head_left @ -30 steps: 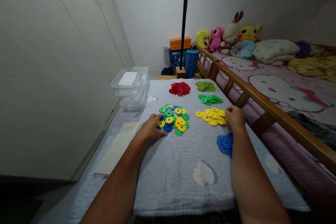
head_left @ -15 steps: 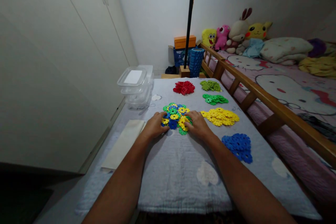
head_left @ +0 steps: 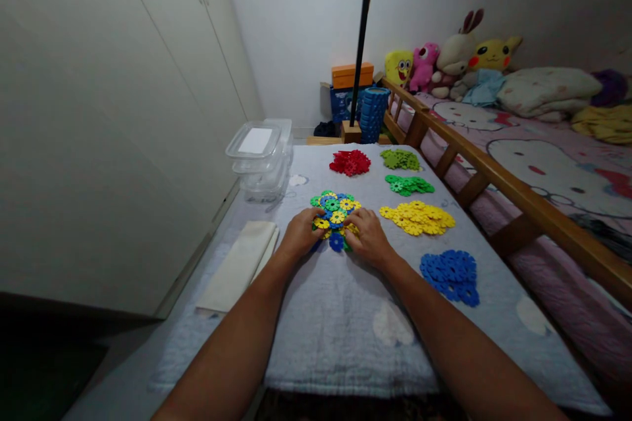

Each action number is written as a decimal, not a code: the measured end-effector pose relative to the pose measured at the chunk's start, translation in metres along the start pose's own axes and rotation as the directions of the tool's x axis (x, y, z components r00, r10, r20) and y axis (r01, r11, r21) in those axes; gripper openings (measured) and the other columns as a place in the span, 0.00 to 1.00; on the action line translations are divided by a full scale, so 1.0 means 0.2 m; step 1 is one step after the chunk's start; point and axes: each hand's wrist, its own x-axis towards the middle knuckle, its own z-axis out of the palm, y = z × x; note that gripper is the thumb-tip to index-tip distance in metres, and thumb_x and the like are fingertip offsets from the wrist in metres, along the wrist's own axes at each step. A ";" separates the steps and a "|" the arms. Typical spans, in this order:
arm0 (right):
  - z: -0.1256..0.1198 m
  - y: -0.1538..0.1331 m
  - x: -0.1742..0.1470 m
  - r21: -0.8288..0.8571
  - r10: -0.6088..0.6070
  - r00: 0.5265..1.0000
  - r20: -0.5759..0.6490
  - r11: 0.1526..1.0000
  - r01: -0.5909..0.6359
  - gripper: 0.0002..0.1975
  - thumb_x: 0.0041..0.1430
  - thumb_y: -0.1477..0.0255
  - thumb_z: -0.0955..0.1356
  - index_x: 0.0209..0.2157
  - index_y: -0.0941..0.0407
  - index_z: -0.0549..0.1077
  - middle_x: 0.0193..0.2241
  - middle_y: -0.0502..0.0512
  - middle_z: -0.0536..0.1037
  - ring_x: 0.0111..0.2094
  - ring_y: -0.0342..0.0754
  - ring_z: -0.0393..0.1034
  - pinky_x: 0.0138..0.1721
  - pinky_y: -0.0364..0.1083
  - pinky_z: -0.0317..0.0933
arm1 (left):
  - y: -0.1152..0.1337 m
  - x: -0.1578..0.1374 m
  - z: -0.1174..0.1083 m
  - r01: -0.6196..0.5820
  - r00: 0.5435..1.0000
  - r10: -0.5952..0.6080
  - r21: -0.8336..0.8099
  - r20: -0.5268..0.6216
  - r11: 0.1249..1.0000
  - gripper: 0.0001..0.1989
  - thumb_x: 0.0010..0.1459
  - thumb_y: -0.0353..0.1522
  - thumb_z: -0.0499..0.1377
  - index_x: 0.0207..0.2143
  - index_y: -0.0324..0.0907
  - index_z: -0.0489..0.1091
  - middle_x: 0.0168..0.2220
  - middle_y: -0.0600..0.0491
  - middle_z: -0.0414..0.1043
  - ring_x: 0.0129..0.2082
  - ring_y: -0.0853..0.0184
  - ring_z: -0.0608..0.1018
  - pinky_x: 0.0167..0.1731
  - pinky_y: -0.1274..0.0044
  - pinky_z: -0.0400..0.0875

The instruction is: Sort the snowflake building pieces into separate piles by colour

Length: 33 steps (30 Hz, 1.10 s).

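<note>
A: From the left, what is first on the bench (head_left: 340,355) with its pale grey-blue cloth cover?

B: A stack of clear plastic containers (head_left: 261,168). Nearer the person lies a folded cream cloth (head_left: 239,266), its long axis slanting from near left to far right.

A: Then the left hand (head_left: 300,235)?

B: Yes, its forearm reaching forward and inward, back of the hand upward. Its grip is moderately wide, thumb parted from the fingers at the left edge of the mixed pile of blue, green and yellow flower-shaped plastic discs (head_left: 337,217).

A: Where is that pile, and how does it point?

B: Mid-bench, between both hands. Most discs overlap with their faces up; a dark blue disc (head_left: 336,241) is at the near edge. The outline is roundish, so I can't tell a long axis. Beyond it sits a heap of red plastic pieces (head_left: 350,162).

A: And the right hand (head_left: 369,239)?

B: It angles in from the near right, fingers bent at the pile's right edge, its grip also parted, a bit narrower.

A: Further right?

B: Lime-green pieces (head_left: 399,158), green discs (head_left: 409,185), a yellow heap (head_left: 419,218) stretched left to right, and blue discs (head_left: 450,275) nearest the person.
</note>
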 end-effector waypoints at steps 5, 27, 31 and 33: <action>0.00 -0.08 -0.02 -0.106 -0.026 0.998 0.063 0.994 0.032 0.13 0.57 0.60 0.71 0.36 0.55 0.75 0.41 0.59 0.72 0.46 0.57 0.62 0.50 0.53 0.56 | 0.00 0.01 0.05 -0.015 0.997 0.008 -0.087 -0.080 0.996 0.17 0.54 0.27 0.63 0.48 0.41 0.74 0.49 0.46 0.77 0.50 0.59 0.78 0.54 0.67 0.71; -0.03 -0.06 -0.03 -0.117 -0.067 0.986 0.154 0.989 0.086 0.20 0.55 0.61 0.71 0.47 0.56 0.73 0.46 0.61 0.70 0.49 0.57 0.60 0.51 0.54 0.54 | -0.06 0.02 -0.04 -0.093 0.983 0.077 -0.089 -0.165 0.992 0.14 0.54 0.29 0.61 0.45 0.43 0.72 0.47 0.48 0.71 0.51 0.59 0.74 0.53 0.64 0.71; -0.02 -0.09 -0.02 -0.177 -0.041 0.990 0.137 0.982 0.066 0.23 0.58 0.62 0.70 0.53 0.55 0.71 0.50 0.62 0.69 0.51 0.58 0.58 0.52 0.54 0.54 | -0.07 0.02 -0.02 -0.131 0.987 0.127 -0.027 -0.100 0.991 0.15 0.53 0.31 0.63 0.45 0.43 0.73 0.49 0.48 0.71 0.53 0.57 0.73 0.57 0.63 0.67; -0.02 -0.10 -0.02 -0.203 -0.031 0.990 0.135 0.978 0.058 0.20 0.59 0.62 0.69 0.52 0.54 0.72 0.50 0.62 0.69 0.51 0.58 0.58 0.53 0.54 0.53 | -0.07 0.02 -0.02 -0.145 0.987 0.143 -0.014 -0.068 0.989 0.18 0.53 0.31 0.64 0.47 0.43 0.72 0.51 0.47 0.71 0.54 0.56 0.72 0.58 0.62 0.65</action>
